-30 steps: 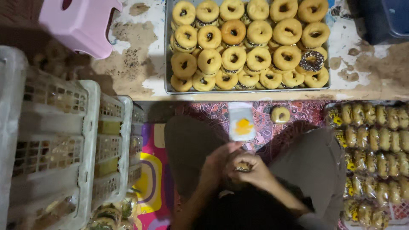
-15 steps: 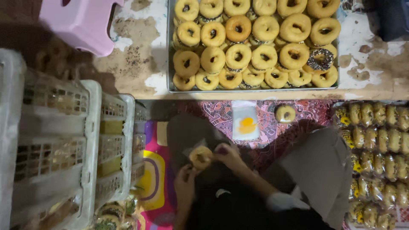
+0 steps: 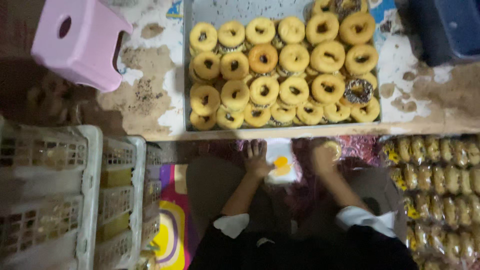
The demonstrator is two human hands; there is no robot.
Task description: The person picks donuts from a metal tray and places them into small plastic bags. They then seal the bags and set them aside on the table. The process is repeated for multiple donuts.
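I sit on the floor in front of a metal tray (image 3: 186, 75) packed with several ring doughnuts (image 3: 280, 75), mostly plain, one chocolate-sprinkled (image 3: 358, 90). My left hand (image 3: 257, 161) reaches forward with fingers apart, its tips on a small stack of white wrappers with a yellow mark (image 3: 281, 167) between my knees. My right hand (image 3: 324, 157) is stretched out beside it and closes over a single loose doughnut (image 3: 334, 146) lying on the patterned cloth just below the tray's front edge.
White plastic crates (image 3: 90, 200) stand at my left, with a colourful mat (image 3: 170, 230) beside them. Rows of wrapped doughnuts (image 3: 435, 190) lie at my right. A pink stool (image 3: 75, 42) is at the back left and a dark blue container (image 3: 450, 25) at the back right.
Both hands were together at my lap with a doughnut, then shifted left. Now they reach forward, the left to the wrappers and the right to the loose doughnut.
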